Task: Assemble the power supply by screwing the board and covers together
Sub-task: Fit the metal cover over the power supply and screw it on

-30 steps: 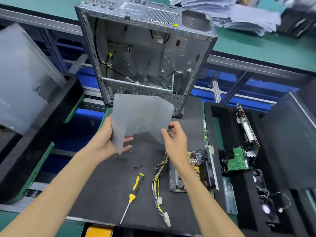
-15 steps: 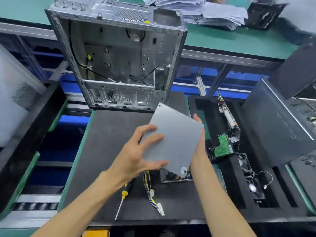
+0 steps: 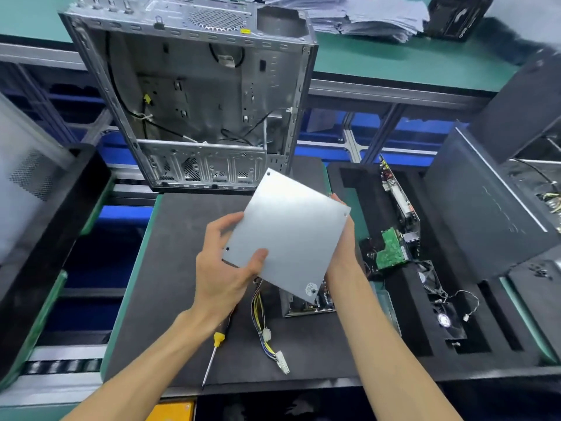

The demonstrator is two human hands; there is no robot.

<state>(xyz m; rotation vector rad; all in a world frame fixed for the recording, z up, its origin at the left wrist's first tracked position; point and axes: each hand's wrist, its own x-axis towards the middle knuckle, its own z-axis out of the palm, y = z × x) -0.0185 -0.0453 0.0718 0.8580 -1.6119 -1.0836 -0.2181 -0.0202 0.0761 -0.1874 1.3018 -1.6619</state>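
A flat grey metal cover plate point(image 3: 291, 235) with screw holes at its corners is held tilted above the black mat point(image 3: 170, 284). My left hand point(image 3: 224, 268) grips its lower left edge, thumb on top. My right hand point(image 3: 343, 250) holds the right edge from behind, mostly hidden by the plate. Under the plate lies the open power supply body point(image 3: 306, 305) with its board, largely covered. Its yellow and black wire bundle point(image 3: 267, 335) trails toward me. A yellow-handled screwdriver point(image 3: 214, 357) lies on the mat below my left wrist.
An open silver computer case point(image 3: 194, 95) stands at the back of the mat. A black foam tray point(image 3: 403, 323) on the right holds a green circuit board point(image 3: 390, 253), cards and a fan point(image 3: 444, 320). Dark panels stand far right, a grey panel far left.
The plate has been turned from a bent, upright view to flat and tilted, and moved right over the power supply. My left thumb slid down onto the plate's lower left corner.
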